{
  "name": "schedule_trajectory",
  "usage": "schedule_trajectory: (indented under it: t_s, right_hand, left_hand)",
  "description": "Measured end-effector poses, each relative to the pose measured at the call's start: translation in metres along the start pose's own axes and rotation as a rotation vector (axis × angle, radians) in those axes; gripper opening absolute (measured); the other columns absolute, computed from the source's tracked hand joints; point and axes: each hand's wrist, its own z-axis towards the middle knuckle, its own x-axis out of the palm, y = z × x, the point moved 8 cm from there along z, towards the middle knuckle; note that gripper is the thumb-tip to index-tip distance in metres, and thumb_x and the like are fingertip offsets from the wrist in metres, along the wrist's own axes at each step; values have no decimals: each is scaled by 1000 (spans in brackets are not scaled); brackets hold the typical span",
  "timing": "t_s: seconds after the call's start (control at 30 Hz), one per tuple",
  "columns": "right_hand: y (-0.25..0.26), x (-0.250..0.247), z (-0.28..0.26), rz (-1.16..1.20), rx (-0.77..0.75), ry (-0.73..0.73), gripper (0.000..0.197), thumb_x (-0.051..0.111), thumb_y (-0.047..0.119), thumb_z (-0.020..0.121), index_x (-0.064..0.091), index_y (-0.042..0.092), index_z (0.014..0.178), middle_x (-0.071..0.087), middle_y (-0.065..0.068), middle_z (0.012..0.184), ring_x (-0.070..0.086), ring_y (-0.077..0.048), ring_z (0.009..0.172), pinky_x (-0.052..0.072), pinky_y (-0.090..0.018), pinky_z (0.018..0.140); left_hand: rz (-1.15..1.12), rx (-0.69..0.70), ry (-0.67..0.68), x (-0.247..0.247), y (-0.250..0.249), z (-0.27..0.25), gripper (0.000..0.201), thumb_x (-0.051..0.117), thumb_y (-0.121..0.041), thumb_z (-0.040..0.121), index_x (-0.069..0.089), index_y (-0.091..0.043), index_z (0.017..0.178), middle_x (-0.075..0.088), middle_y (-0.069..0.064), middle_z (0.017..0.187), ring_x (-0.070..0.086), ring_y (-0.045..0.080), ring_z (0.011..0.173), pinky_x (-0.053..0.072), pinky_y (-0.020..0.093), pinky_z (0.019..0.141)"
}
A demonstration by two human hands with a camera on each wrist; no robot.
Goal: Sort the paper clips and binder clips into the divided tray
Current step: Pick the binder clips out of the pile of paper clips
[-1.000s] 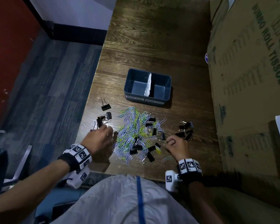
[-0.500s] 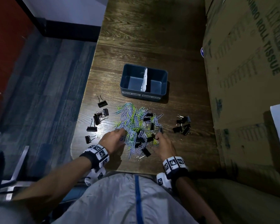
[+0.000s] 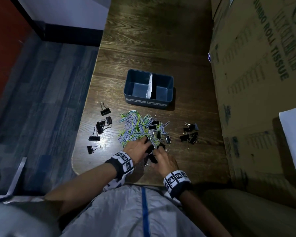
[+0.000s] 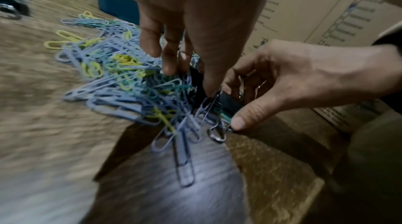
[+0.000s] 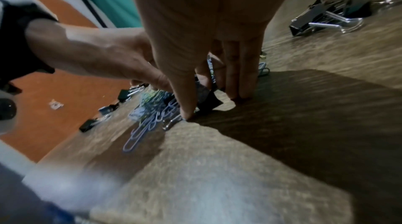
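Observation:
A mixed pile of blue, green and yellow paper clips (image 3: pixel 135 129) lies in front of the blue divided tray (image 3: pixel 170 89), whose two compartments hold nothing. Black binder clips are tangled in the pile's near right side. My left hand (image 3: pixel 144 142) reaches down into that near edge, and its thumb and fingers (image 4: pixel 172 66) pinch a dark binder clip among the wires. Right beside it, my right hand (image 4: pixel 234 107) pinches another black binder clip (image 5: pixel 210 103) between thumb and fingers, low on the table.
Loose binder clips lie in a group on the left (image 3: pixel 101 125) and another on the right (image 3: pixel 190 133). A large cardboard box (image 3: pixel 256 82) walls off the table's right side. The table edge (image 3: pixel 85 173) runs close to my body.
Both hands have moved in from the pile's sides to its near middle and now meet there. The head view has shifted slightly.

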Motion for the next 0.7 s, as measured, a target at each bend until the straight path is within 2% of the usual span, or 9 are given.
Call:
schedule_trajectory:
  t_s: [0.17, 0.3, 0.37, 0.43, 0.53, 0.6, 0.63, 0.7]
  right_hand:
    - [1, -10, 3, 19, 88, -3, 52, 70, 51, 81, 57, 15, 116, 49, -6, 124, 60, -34, 103, 50, -43, 78]
    - [1, -18, 5, 6, 90, -66, 35, 69, 31, 89, 57, 12, 116, 52, -7, 125, 63, -33, 100, 53, -42, 77]
    - [-2, -23, 8, 23, 107, -101, 25, 70, 23, 88, 59, 13, 108, 56, -6, 118, 66, -32, 96, 54, -41, 74]
    - [-6, -28, 12, 17, 128, -109, 18, 70, 21, 88, 57, 17, 99, 61, -3, 109, 66, -27, 89, 50, -35, 67]
    - [-16, -35, 14, 146, 173, -57, 28, 77, 33, 82, 51, 25, 89, 65, 4, 88, 62, -18, 74, 43, -28, 58]
    - [-23, -42, 14, 268, 211, -30, 34, 83, 34, 73, 51, 29, 84, 63, 10, 78, 62, -13, 70, 47, -28, 58]
    - [-25, -47, 15, 323, 216, -23, 36, 86, 32, 70, 52, 30, 82, 62, 11, 76, 61, -10, 69, 47, -27, 58]
    - [-29, -57, 18, 430, 197, -11, 37, 91, 23, 66, 58, 30, 83, 62, 10, 76, 60, -8, 69, 47, -27, 60]
  left_hand:
    - [-48, -66, -7, -5, -3, 13, 47, 70, -13, 79, 52, -17, 123, 52, 9, 113, 62, 26, 80, 56, 37, 62]
    - [-90, -116, -52, -3, 5, 17, 42, 71, -21, 80, 54, -20, 118, 49, 6, 117, 60, 21, 78, 56, 35, 62]
    - [-139, -146, -77, -5, 14, 17, 38, 68, -29, 83, 53, -20, 117, 48, 2, 117, 58, 17, 80, 56, 32, 62]
    - [-205, -164, -99, -12, 23, 15, 33, 62, -37, 87, 53, -21, 115, 51, -4, 111, 56, 12, 78, 53, 27, 60]
    - [-387, -165, -109, -27, 35, 7, 22, 53, -37, 93, 57, -26, 112, 62, -5, 90, 59, 4, 63, 50, 18, 51]
    - [-493, -180, -136, -34, 49, 1, 22, 51, -35, 96, 60, -25, 114, 63, -5, 77, 56, 3, 51, 41, 14, 42]
    - [-537, -197, -159, -38, 58, -3, 23, 51, -34, 97, 61, -25, 115, 65, -5, 75, 55, 5, 49, 39, 16, 41]
    - [-657, -235, -161, -40, 78, -10, 18, 51, -33, 97, 62, -26, 111, 68, -3, 75, 59, 11, 52, 46, 25, 46]
